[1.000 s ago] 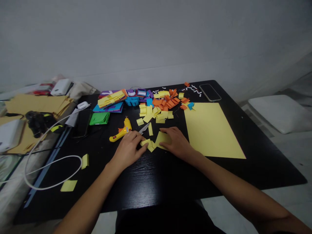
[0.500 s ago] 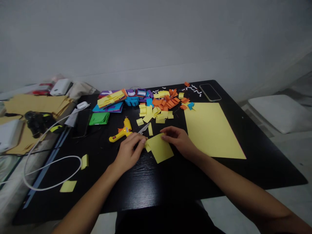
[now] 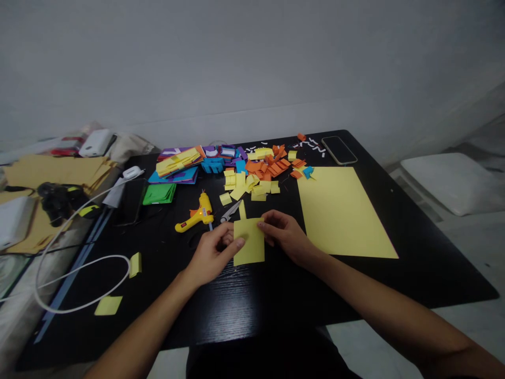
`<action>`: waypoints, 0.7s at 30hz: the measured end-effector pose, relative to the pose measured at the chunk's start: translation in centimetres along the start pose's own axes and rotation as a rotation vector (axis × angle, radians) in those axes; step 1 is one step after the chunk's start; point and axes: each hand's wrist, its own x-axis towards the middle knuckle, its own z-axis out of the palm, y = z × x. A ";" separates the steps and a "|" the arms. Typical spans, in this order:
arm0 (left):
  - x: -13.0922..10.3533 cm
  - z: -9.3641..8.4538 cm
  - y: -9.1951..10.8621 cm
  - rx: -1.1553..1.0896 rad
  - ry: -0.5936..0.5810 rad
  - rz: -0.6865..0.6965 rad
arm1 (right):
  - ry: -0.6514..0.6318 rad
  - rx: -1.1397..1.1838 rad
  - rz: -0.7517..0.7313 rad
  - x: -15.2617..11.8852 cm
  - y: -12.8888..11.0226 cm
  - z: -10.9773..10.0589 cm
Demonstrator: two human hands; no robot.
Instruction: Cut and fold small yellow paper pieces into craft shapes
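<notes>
A small square of yellow paper (image 3: 249,247) is held up between both hands above the black table. My left hand (image 3: 213,250) grips its left edge, with the thumb across the front. At the upper right corner my right hand (image 3: 286,235) pinches it between thumb and fingers. Just behind the square lie scissors (image 3: 230,211), their handles partly hidden near my left hand, and a narrow yellow strip (image 3: 242,209). A yellow glue gun (image 3: 199,215) rests to the left of them. Several small folded yellow paper pieces (image 3: 258,188) sit farther back.
Right of my hands lies a large yellow sheet (image 3: 347,210). Orange folded pieces (image 3: 268,167), stacked coloured papers (image 3: 179,162), green paper (image 3: 159,193) and a phone (image 3: 339,150) are towards the back. A white cable (image 3: 82,308) loops at left beside two yellow pieces.
The yellow square has turned more upright and shifted slightly left. My left hand has moved from beside it onto its left edge, while my right hand keeps its corner.
</notes>
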 end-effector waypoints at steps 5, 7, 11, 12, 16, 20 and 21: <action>-0.1 0.4 -0.9 -0.042 0.074 -0.060 | -0.035 -0.067 -0.030 -0.1 0.0 0.1; 0.0 0.5 -0.8 -0.068 0.092 -0.064 | -0.054 -0.100 -0.037 -0.2 0.0 0.1; 0.1 0.1 0.0 -0.102 0.070 -0.038 | -0.059 -0.103 -0.023 -0.2 0.0 0.1; 0.2 0.0 0.3 -0.097 0.057 -0.030 | -0.056 -0.093 -0.014 -0.2 0.1 0.1; 0.3 0.0 0.6 -0.086 0.032 -0.045 | -0.062 -0.055 -0.008 -0.2 0.4 0.3; 0.2 0.5 0.4 -0.140 -0.046 -0.086 | -0.066 -0.047 -0.018 -0.5 0.7 0.6; 0.2 0.7 0.4 -0.156 -0.068 -0.091 | -0.066 -0.042 -0.017 -0.6 0.8 0.6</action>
